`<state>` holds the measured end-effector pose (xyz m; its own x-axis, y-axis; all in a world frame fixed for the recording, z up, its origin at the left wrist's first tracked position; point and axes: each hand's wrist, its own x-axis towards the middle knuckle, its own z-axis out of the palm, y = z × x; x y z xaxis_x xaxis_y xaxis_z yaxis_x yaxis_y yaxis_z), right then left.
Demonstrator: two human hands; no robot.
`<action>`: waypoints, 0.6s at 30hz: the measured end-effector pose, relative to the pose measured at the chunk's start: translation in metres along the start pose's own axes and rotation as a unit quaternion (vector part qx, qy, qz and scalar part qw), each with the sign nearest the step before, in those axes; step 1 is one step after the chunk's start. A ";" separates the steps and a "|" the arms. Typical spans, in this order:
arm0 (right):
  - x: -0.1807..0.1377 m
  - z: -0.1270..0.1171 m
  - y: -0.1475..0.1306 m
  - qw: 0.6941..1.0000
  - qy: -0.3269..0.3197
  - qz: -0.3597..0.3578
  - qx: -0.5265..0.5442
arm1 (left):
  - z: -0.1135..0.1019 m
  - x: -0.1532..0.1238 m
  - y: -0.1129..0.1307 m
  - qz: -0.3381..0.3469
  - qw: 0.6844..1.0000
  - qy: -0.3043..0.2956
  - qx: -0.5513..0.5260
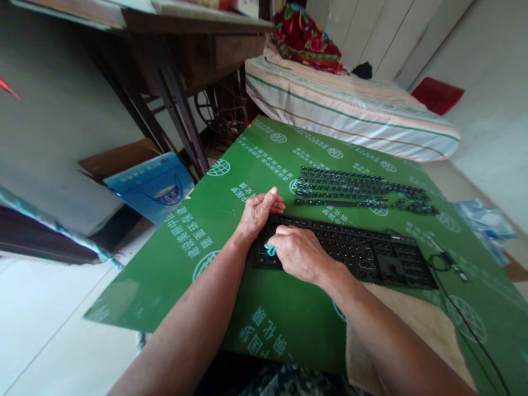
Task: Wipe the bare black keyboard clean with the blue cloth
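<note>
A black keyboard [350, 247] with its keycaps off lies across the green board. My left hand [258, 213] rests on its edge at the keyboard's upper left corner, thumb raised and fingers loosely extended, with nothing seen in it. Over the keyboard's left end, my right hand [299, 250] is closed on a small turquoise object [271, 250]. Only a looped bit of that object shows, so its kind is unclear. Beyond the keyboard, the loose black keycaps [342, 187] are laid out in rows.
A beige towel [412, 324] lies under my right forearm. The keyboard's cable [457, 308] and a thin tool [449, 258] are at the right of the green tabletop [231, 220]. A wooden desk [198, 49] stands at the left, a bed [346, 110] behind.
</note>
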<state>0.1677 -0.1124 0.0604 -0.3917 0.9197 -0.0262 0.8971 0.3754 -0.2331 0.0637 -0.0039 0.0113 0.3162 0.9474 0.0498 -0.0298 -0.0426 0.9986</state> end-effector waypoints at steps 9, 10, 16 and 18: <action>-0.008 -0.002 -0.014 0.998 -0.009 0.054 0.018 | 0.002 -0.002 0.003 -0.003 1.000 0.001 0.001; -0.008 0.000 -0.016 0.998 -0.008 0.060 0.003 | 0.002 -0.002 0.004 -0.002 1.000 0.001 0.001; -0.007 -0.002 -0.018 0.995 0.021 0.099 -0.022 | 0.001 -0.003 0.004 -0.002 1.000 0.001 0.001; -0.010 -0.004 -0.019 0.995 0.007 0.095 -0.022 | 0.002 -0.002 0.003 -0.002 1.000 0.000 0.001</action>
<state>0.1554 -0.1284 0.0688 -0.2118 0.9759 -0.0520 0.9628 0.1993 -0.1823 0.0643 -0.0066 0.0146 0.3171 0.9473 0.0449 -0.0267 -0.0384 0.9989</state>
